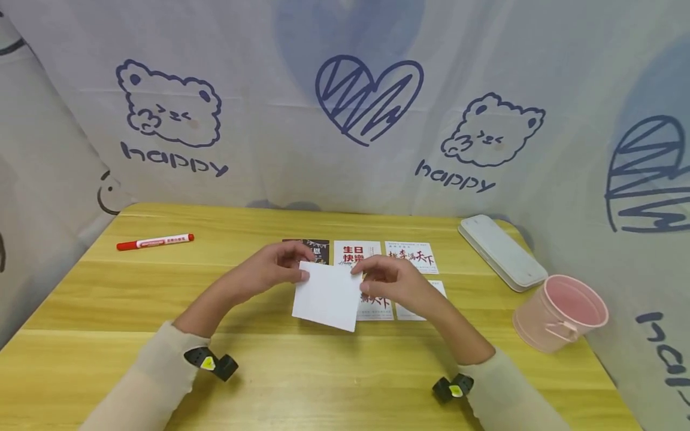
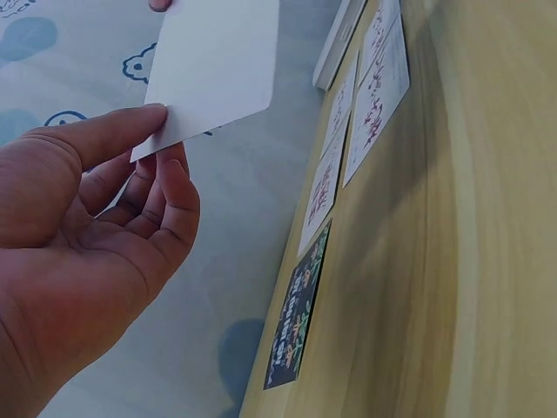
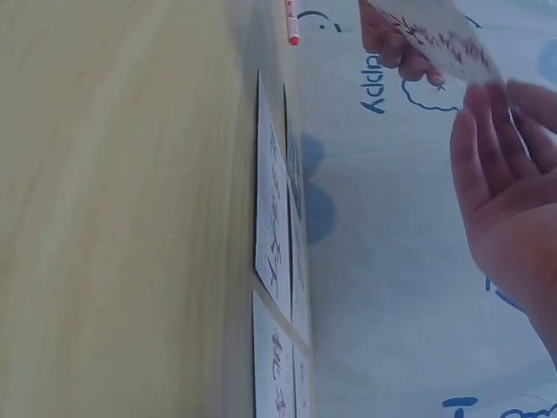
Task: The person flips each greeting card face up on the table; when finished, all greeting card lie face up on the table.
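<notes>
A white card (image 1: 326, 297), its blank face toward me, is held above the wooden table. My left hand (image 1: 261, 276) pinches it at the upper left corner between thumb and fingers. At the upper right corner my right hand (image 1: 403, 284) grips it the same way. In the right wrist view the far face of the card (image 3: 439, 35) carries dark red writing. Behind it, cards lie in two rows: a dark one (image 2: 298, 318), a white one with red characters (image 1: 371, 248), and others with red script (image 1: 426, 256). The held card covers part of the lower row.
A red and white marker (image 1: 156, 242) lies at the back left. At the back right is a white oblong case (image 1: 501, 251), with a pink bucket (image 1: 544, 323) in front of it near the right edge. A printed cloth (image 1: 269, 149) hangs behind the table.
</notes>
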`<state>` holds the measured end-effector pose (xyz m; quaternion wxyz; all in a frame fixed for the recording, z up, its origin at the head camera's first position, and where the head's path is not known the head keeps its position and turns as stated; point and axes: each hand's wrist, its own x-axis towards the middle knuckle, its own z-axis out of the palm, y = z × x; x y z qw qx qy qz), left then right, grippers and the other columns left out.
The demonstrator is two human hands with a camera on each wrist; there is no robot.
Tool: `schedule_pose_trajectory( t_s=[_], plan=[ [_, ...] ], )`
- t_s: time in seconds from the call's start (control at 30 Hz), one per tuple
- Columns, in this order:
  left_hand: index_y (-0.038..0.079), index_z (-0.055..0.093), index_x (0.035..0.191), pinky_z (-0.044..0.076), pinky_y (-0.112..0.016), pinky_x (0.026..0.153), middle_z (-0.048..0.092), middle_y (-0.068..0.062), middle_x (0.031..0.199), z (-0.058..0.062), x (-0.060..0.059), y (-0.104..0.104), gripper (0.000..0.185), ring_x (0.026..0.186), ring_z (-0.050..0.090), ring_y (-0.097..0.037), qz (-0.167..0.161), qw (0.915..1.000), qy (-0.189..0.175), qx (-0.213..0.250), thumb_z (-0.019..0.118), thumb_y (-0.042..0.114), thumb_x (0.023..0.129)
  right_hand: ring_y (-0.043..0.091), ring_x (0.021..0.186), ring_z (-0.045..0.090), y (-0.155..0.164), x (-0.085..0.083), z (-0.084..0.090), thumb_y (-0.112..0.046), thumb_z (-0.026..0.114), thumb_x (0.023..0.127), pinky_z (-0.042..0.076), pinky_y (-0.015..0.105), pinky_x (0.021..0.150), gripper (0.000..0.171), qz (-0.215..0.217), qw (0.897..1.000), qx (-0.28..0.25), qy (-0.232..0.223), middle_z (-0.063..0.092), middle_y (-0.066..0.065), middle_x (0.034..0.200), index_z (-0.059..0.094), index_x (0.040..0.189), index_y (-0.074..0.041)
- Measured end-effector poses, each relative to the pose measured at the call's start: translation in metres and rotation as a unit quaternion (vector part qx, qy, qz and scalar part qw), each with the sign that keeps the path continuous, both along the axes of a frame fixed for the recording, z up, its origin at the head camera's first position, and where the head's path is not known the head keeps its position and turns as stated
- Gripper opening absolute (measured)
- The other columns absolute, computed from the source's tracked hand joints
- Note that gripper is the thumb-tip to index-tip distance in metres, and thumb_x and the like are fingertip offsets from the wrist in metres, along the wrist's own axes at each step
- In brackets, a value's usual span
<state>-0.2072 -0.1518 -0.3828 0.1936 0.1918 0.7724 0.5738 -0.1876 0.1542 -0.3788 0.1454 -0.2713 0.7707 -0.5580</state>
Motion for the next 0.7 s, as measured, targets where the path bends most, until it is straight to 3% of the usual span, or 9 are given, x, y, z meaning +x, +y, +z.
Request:
schedule_pose_trajectory(
  t_s=[0.17, 0.3, 0.43, 0.57, 0.7],
  plan=[
    [0.008, 0.060, 0.128, 0.052, -0.038, 0.090, 0.059, -0.014, 0.120, -0.004, 0.001, 0.007, 0.035, 0.106, 0.057, -0.028, -0.003, 0.9999, 0.008, -0.013, 0.069, 0.010, 0.094, 0.020, 0.081, 0.067, 0.000, 0.002, 0.003, -0.010, 0.071, 0.093, 0.060, 0.041, 0.074, 0.019, 0.008, 1.000, -0.003, 0.024, 0.070, 0.008, 0.096, 0.070, 0.111, -0.007],
    [0.013, 0.061, 0.130, 0.049, -0.040, 0.096, 0.054, -0.010, 0.133, 0.001, 0.008, 0.012, 0.038, 0.118, 0.054, -0.031, 0.014, 0.9972, 0.064, -0.037, 0.071, 0.015, 0.094, 0.022, 0.082, 0.069, -0.002, 0.004, 0.006, -0.011, 0.071, 0.094, 0.060, 0.043, 0.075, 0.012, -0.017, 0.999, -0.017, 0.025, 0.070, 0.009, 0.094, 0.070, 0.105, -0.006],
    [0.016, 0.064, 0.125, 0.047, -0.044, 0.100, 0.059, -0.006, 0.129, 0.014, 0.023, 0.022, 0.028, 0.117, 0.056, -0.027, 0.010, 0.9922, 0.120, -0.029, 0.067, 0.019, 0.097, 0.025, 0.083, 0.067, -0.004, 0.003, 0.007, -0.021, 0.070, 0.096, 0.059, 0.034, 0.074, 0.013, -0.071, 0.997, -0.007, 0.029, 0.069, 0.008, 0.094, 0.070, 0.105, -0.012],
    [0.015, 0.065, 0.123, 0.051, -0.044, 0.094, 0.064, -0.004, 0.122, 0.025, 0.036, 0.032, 0.024, 0.108, 0.062, -0.022, -0.010, 0.9925, 0.121, -0.005, 0.062, 0.026, 0.101, 0.031, 0.082, 0.064, -0.006, 0.003, 0.007, -0.029, 0.067, 0.098, 0.056, 0.030, 0.070, 0.017, -0.120, 0.992, -0.022, 0.030, 0.067, 0.012, 0.095, 0.068, 0.107, -0.014],
    [0.011, 0.063, 0.124, 0.053, -0.042, 0.092, 0.065, -0.007, 0.120, 0.028, 0.041, 0.035, 0.025, 0.105, 0.063, -0.023, 0.008, 0.9933, 0.114, 0.018, 0.063, 0.020, 0.100, 0.025, 0.078, 0.063, -0.007, 0.003, 0.006, -0.030, 0.067, 0.098, 0.056, 0.029, 0.069, 0.020, -0.152, 0.987, -0.043, 0.016, 0.067, 0.013, 0.093, 0.067, 0.107, -0.012]
  ],
)
